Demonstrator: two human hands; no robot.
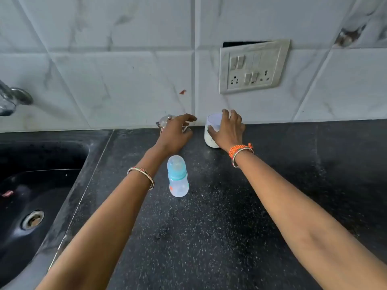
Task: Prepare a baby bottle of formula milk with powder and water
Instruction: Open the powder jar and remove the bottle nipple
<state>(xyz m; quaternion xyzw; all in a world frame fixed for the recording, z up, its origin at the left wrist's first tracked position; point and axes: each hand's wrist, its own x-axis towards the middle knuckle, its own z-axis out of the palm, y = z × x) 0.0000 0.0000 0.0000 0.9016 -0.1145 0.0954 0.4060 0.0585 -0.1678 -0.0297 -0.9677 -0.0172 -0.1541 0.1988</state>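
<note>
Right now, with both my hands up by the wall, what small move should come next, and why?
Probably draw the white jar toward the capped baby bottle: your right hand already curls round the jar, which stands against the wall.

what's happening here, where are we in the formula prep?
Early stage. A person stands at a dark counter beside a sink. The right hand grips a clear jar with white powder at the bottom, back by the wall. The left hand reaches over a small steel pot; whether it grips it can't be told. The baby bottle stands untouched between the forearms, cap on, apparently empty.
</note>
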